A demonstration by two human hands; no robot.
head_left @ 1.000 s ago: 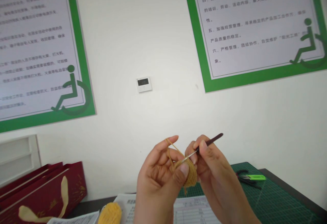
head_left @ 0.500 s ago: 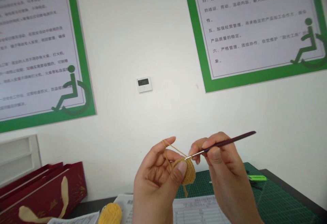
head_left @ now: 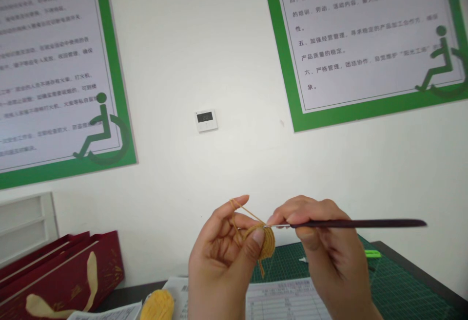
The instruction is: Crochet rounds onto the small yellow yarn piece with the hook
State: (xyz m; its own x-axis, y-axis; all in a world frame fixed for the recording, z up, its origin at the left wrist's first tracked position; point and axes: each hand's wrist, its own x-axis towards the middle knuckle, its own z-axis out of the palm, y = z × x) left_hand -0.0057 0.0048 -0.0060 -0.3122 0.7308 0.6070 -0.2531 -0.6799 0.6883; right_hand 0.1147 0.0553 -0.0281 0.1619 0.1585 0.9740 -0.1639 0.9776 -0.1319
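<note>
My left hand [head_left: 223, 256] pinches a small round mustard-yellow crochet piece [head_left: 266, 240] between thumb and fingers. The yarn strand [head_left: 245, 208] runs taut over its raised index finger. My right hand [head_left: 325, 247] grips a dark crochet hook [head_left: 358, 223] held level, its metal tip at the top edge of the crochet piece. Both hands are raised in front of the white wall. A ball of yellow yarn [head_left: 159, 305] lies on the table below my left hand.
A green cutting mat [head_left: 395, 286] covers the table on the right, with a green-handled tool [head_left: 373, 254] on it. Printed papers [head_left: 278, 303] lie under my hands. Dark red gift bags [head_left: 62, 276] stand at left. Two green-framed posters and a small wall thermostat [head_left: 206, 120] hang above.
The hook has swung from pointing up-right to lying level, its handle now reaching far right. My right hand shifted a little right; the left hand kept the crochet piece almost still.
</note>
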